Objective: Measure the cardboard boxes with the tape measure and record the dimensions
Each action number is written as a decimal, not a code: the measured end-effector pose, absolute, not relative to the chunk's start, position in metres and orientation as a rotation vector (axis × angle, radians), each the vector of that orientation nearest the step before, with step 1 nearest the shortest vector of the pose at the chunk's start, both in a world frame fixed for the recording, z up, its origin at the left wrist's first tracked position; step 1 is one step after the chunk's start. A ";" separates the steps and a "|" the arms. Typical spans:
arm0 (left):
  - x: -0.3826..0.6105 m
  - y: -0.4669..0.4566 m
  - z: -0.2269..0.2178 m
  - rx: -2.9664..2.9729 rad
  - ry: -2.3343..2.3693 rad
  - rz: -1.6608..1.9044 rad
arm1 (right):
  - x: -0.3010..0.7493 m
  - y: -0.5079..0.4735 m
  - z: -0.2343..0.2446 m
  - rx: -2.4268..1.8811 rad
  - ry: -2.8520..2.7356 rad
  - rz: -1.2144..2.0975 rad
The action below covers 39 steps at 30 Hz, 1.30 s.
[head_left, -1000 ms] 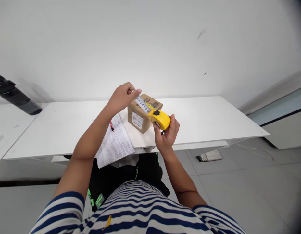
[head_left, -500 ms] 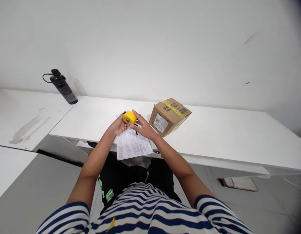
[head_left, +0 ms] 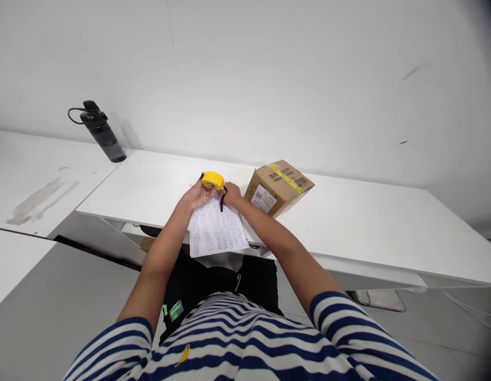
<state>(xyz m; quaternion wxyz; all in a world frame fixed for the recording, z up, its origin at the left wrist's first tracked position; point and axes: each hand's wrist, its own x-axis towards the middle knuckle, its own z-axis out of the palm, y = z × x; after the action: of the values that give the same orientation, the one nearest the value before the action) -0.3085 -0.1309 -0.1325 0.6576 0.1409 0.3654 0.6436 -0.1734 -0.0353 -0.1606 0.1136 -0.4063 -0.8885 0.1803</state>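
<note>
A yellow tape measure point(head_left: 213, 180) with a black wrist strap point(head_left: 223, 201) is held up over the sheets of paper. My left hand point(head_left: 198, 195) grips it from the left and below. At its right side, my right hand point(head_left: 231, 193) is closed with curled fingers against the case, beside the hanging strap; the fingertips are partly hidden. Beneath both hands lie the handwritten sheets point(head_left: 217, 230), which stick out over the table's front edge. Just right of my right hand stands a cardboard box point(head_left: 280, 188) with yellow tape and a white label.
A dark water bottle point(head_left: 104, 135) stands at the back left near the wall. The white table point(head_left: 368, 227) stretches off to the right. A stained tabletop point(head_left: 38, 201) adjoins it on the left. Below on the right rests a flat pale object point(head_left: 382, 300).
My right hand has gone from stretched fingers around the tape measure to curled fingers at its right side. The tape measure has turned slightly, and its strap now hangs in front.
</note>
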 end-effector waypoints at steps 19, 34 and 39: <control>-0.299 -0.068 -0.157 0.029 0.769 1.658 | -0.112 -0.018 -0.204 -1.173 -1.549 0.874; -0.299 -0.058 -0.166 0.008 0.729 1.691 | -0.123 -0.044 -0.194 -0.816 -1.809 1.186; -0.297 -0.060 -0.166 0.061 0.730 1.664 | -0.123 -0.039 -0.196 -0.978 -1.846 1.157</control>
<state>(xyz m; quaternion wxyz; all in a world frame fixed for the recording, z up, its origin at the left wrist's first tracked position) -0.2971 -0.0600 -0.1659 0.6144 0.0265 0.3169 0.7221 -0.1231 -0.0387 -0.1960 0.3678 -0.3808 -0.7188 0.4506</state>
